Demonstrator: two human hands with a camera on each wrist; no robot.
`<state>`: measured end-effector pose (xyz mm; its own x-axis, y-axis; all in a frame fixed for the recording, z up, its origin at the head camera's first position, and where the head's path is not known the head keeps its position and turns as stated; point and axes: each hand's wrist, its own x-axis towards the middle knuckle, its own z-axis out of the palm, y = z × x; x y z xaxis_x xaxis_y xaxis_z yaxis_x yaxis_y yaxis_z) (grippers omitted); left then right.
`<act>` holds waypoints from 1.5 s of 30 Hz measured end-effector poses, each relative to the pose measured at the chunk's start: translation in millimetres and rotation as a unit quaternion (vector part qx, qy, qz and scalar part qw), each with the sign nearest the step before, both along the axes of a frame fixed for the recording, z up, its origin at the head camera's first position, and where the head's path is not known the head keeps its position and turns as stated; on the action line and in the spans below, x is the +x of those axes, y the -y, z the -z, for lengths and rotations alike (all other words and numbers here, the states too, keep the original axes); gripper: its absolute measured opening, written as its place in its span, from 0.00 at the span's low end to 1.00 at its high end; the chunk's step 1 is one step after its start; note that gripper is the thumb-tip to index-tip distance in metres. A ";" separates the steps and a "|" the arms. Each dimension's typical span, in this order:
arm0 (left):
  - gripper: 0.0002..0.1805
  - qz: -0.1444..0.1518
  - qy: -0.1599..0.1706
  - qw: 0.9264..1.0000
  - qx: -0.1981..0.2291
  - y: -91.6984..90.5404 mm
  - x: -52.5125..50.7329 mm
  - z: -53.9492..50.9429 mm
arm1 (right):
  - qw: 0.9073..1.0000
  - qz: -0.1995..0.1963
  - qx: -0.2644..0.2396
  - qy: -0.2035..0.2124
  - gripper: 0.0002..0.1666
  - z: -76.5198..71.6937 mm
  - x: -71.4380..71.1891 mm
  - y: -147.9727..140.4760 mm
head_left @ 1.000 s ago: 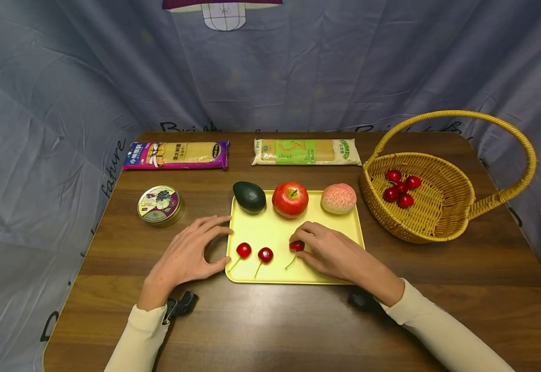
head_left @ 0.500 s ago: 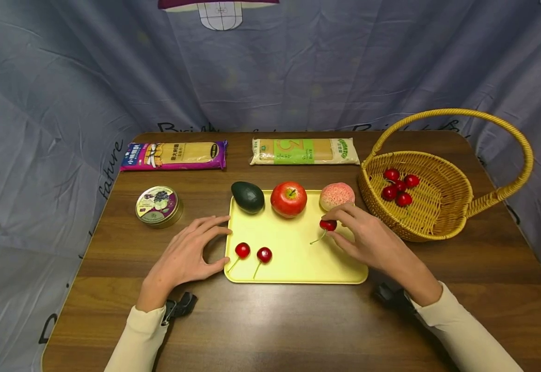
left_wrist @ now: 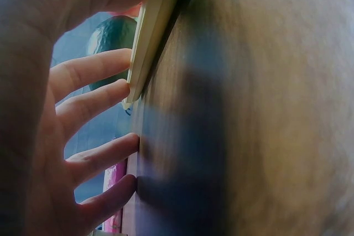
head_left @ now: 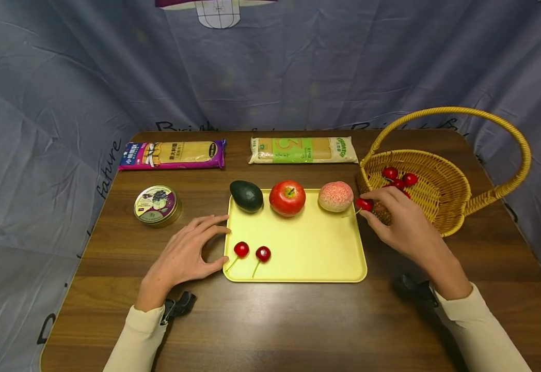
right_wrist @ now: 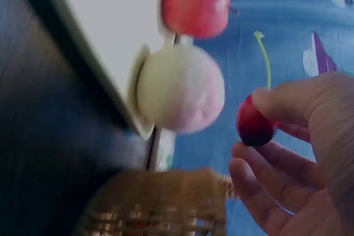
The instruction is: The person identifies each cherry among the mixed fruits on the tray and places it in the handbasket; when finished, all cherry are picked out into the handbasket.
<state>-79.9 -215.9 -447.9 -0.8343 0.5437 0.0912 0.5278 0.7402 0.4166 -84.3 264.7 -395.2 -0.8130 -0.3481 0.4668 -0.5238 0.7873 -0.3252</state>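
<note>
Pinched between thumb and fingers of my right hand (head_left: 405, 222) is a red cherry (right_wrist: 255, 122) with a green stem, held in the air between the yellow tray (head_left: 307, 248) and the wicker basket (head_left: 454, 181). My left hand (head_left: 184, 256) touches the tray's left edge with thumb and fingertips, its fingers spread. Toward the tray's front left lie two cherries, one (head_left: 241, 249) beside the other (head_left: 263, 253). Along its back edge sit an avocado (head_left: 246, 196), a red apple (head_left: 287, 198) and a peach (head_left: 335, 197). Several cherries (head_left: 390, 173) lie inside the basket, partly hidden by my right hand.
The basket's tall handle (head_left: 526, 150) arches over its right side. Behind the tray lie a purple noodle pack (head_left: 173, 155) and a green-and-white noodle pack (head_left: 303, 150). A round tin (head_left: 156, 205) stands left of the tray on the wooden table (head_left: 270, 325).
My right hand has lifted the third cherry from the tray and carried it right, past the peach, to the basket's near left side. My left hand stays at the tray's edge.
</note>
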 end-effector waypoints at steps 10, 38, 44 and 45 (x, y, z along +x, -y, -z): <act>0.32 -0.003 0.007 1.000 0.001 0.3 -1.1 1.4 | 0.998 0.054 -0.027 -0.017 0.27 2.1 -6.4 -28.9; 0.31 -0.004 0.001 1.000 0.003 0.3 -0.4 1.2 | 0.985 0.127 0.030 0.116 0.22 16.5 -33.8 -74.5; 0.32 -0.006 0.004 1.000 0.002 0.3 -0.1 1.6 | 0.980 0.137 0.042 0.140 0.24 14.3 -39.2 -77.3; 0.32 -0.007 0.004 1.000 0.002 0.3 -0.1 1.6 | 0.979 0.139 0.045 0.144 0.25 13.9 -39.7 -78.2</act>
<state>-80.0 -216.2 -449.4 -0.8421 0.5323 0.0866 0.5148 0.7454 0.4235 -124.0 342.8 -409.1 -0.9755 -0.1239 0.1817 -0.1819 0.9188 -0.3502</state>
